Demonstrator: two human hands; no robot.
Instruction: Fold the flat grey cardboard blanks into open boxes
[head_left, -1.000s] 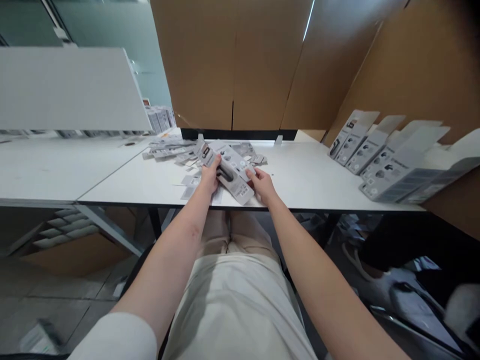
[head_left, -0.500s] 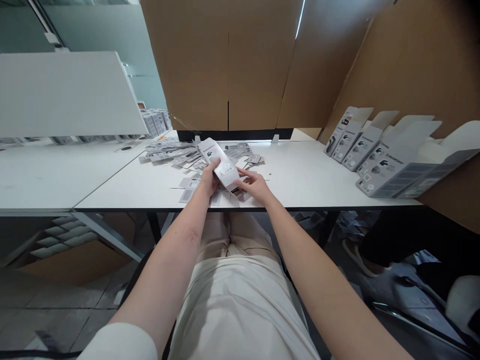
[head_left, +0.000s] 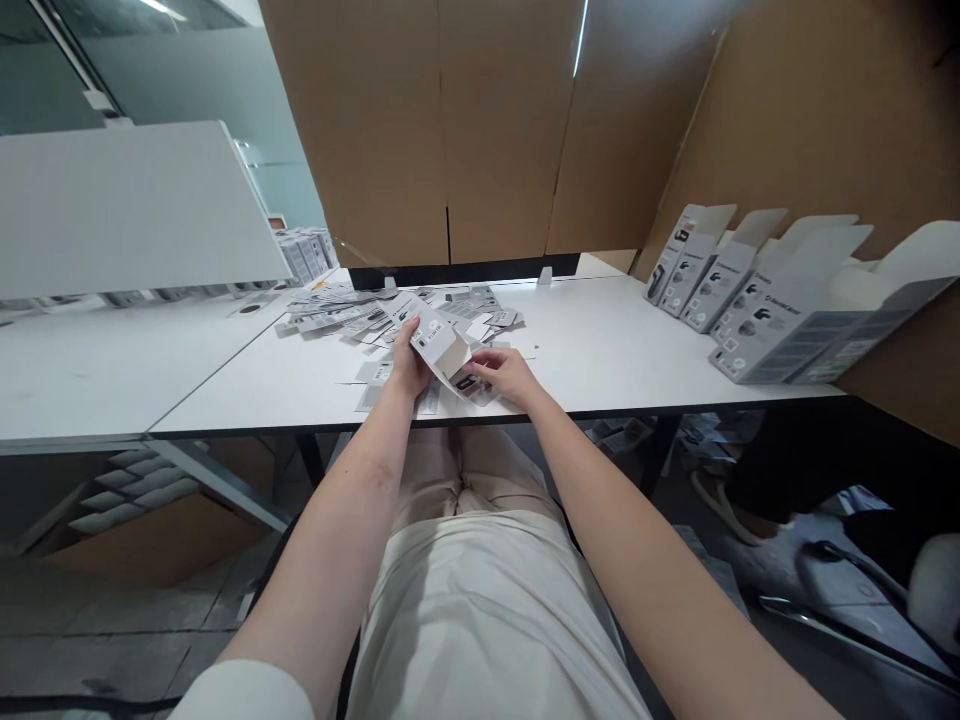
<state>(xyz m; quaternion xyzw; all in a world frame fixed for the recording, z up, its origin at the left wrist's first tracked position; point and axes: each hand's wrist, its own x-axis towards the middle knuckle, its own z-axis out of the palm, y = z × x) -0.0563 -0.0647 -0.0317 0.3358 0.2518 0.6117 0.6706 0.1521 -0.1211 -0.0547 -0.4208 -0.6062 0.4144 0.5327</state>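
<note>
A small white printed carton [head_left: 433,335] is tilted above the front part of the table, with its near end open and a flap hanging down. My left hand [head_left: 409,362] is closed around its left side, thumb on top. At the open end, the fingertips of my right hand [head_left: 501,372] are pinched against the flap edge. Flattened cartons [head_left: 341,312] lie in a loose heap behind and beneath it. The inside of the carton is only partly visible.
Several standing cartons [head_left: 780,325] with raised flaps form a row at the right. Behind the white table [head_left: 600,350] rises a brown cardboard panel [head_left: 495,130]. Below at left sits a cardboard box [head_left: 161,535] of cartons. A person's leg and shoe [head_left: 724,505] show at lower right.
The carton's near end has gone from covered to open, its flap now hanging down. My right fingers have drawn closer together at that end. The view has shifted slightly.
</note>
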